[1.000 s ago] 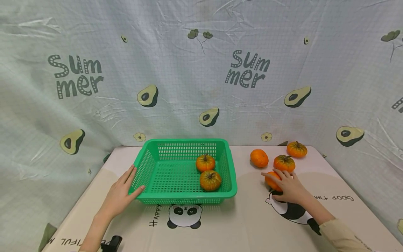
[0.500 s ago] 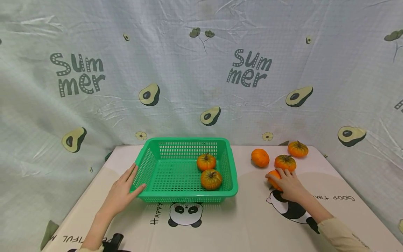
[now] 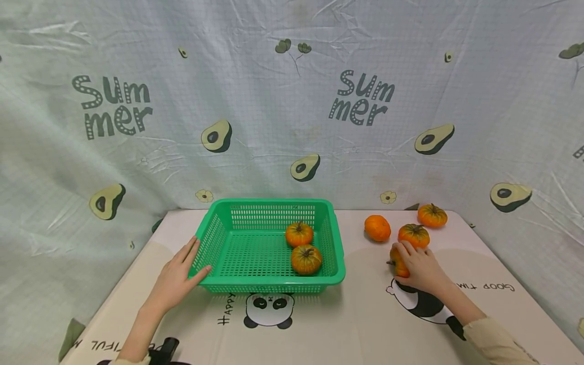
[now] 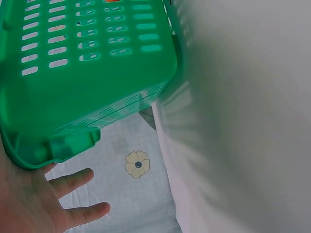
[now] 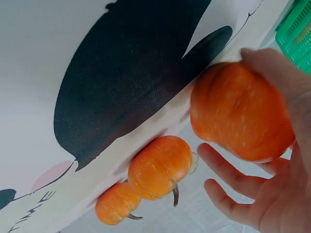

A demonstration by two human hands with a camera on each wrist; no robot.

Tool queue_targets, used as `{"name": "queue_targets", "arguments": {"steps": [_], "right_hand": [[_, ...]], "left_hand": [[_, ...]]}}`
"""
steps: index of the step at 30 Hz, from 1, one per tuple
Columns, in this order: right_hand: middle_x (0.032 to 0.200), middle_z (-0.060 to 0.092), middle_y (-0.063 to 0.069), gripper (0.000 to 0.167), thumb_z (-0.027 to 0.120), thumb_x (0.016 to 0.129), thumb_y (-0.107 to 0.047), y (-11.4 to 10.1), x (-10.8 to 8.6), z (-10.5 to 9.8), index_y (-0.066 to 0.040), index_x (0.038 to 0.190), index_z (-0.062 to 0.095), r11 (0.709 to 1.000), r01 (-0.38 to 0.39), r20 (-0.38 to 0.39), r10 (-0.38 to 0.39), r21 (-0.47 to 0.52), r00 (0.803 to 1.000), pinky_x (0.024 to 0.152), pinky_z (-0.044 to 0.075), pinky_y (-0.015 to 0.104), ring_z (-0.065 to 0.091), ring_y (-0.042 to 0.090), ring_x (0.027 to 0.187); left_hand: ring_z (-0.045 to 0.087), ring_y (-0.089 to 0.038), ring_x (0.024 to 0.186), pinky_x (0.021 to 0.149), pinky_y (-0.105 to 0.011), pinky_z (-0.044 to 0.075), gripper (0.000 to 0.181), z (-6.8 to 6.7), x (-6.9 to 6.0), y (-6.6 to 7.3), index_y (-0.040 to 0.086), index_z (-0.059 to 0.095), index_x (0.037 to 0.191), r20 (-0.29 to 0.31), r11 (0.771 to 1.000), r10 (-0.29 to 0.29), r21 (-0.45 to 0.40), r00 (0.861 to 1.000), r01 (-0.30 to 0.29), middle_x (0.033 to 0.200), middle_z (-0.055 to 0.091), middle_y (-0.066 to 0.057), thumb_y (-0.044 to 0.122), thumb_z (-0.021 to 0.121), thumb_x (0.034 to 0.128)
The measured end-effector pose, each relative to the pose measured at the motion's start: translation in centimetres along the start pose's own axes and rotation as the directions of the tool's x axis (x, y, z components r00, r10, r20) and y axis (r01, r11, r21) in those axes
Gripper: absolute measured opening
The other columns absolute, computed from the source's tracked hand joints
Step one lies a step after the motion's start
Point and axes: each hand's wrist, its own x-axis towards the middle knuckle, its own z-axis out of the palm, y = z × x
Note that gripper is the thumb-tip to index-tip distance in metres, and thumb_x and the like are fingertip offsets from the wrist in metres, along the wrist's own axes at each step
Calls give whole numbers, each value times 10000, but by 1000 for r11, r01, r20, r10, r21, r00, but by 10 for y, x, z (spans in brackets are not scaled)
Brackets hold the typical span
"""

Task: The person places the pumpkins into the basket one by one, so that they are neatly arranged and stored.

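Note:
My right hand (image 3: 422, 268) holds a small orange-green pumpkin (image 3: 396, 261) on the right of the table, its stem pointing left. Thumb and fingers curve round its sides in the right wrist view, where the pumpkin (image 5: 235, 109) shows its smooth orange underside. Over on the left, my left hand (image 3: 175, 279) rests with spread, extended fingers against the left rim of a green plastic basket (image 3: 274, 282). The left wrist view shows these fingers (image 4: 80, 183) reaching past the basket's edge. Inside the basket, two small pumpkins, one behind (image 3: 298, 234) and one in front (image 3: 306, 260), sit at the right side.
Behind my right hand lie three more small pumpkins: one left (image 3: 377, 228), one in the middle (image 3: 414, 235), one far right (image 3: 432, 215). A printed cloth (image 3: 356, 324) covers the table. A hanging sheet (image 3: 255, 167) closes off the back and sides.
My right fingers have closed round the pumpkin, which has turned so its stem now faces left. My left hand stays at the basket's rim. The head view has shifted slightly.

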Motion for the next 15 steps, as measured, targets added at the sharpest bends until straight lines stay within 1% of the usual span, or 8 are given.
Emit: {"name": "queue_targets", "arguments": {"steps": [2,5,8,10,13,15], "right_hand": [[1059,536,160,751,758,609,-458,0,0,-1,-59,1137,403,1000,-13,-10,13,-7,1000,706,437,509,540,342,811],[1023,563,147,751,736,606,-511,-1,1,-2,-59,1112,415,999,-33,-22,33,-12,999,697,420,498,529,341,841],[1044,580,152,762,717,613,-539,-1,1,-4,-56,1123,422,999,-48,-26,47,-11,999,732,411,524,525,350,874],[1075,585,156,778,709,622,-545,-2,0,-4,-64,1167,432,999,-52,-30,52,-4,998,759,405,543,525,363,908],[1113,583,149,780,695,640,-547,-2,-1,-4,-122,1245,447,999,-52,-29,52,4,998,781,403,556,518,370,951],[1118,576,141,748,691,648,-545,-2,-2,-3,-171,1256,470,999,-47,-24,47,9,999,788,405,560,512,369,966]], "left_hand": [[297,-445,1258,932,-610,316,734,0,0,0,-42,263,1384,1,1000,1,2,1000,-1,1437,243,-237,394,537,860],[299,-446,1255,928,-611,318,736,0,0,0,-42,265,1383,0,1000,2,4,1000,-2,1436,244,-237,396,538,858],[303,-447,1253,931,-605,320,737,0,0,-1,-43,269,1382,-5,1000,8,0,1000,-8,1435,246,-237,401,537,858],[305,-447,1252,935,-599,320,737,0,1,-1,-43,271,1381,-9,1000,14,-3,1000,-14,1433,250,-238,403,536,859],[305,-446,1252,941,-592,318,736,1,1,-2,-42,270,1381,-10,1000,19,-5,1000,-19,1433,251,-239,403,536,859],[308,-446,1251,941,-591,319,731,1,1,-2,-42,272,1381,-12,1000,19,-3,1000,-19,1430,256,-239,389,544,857]]}}
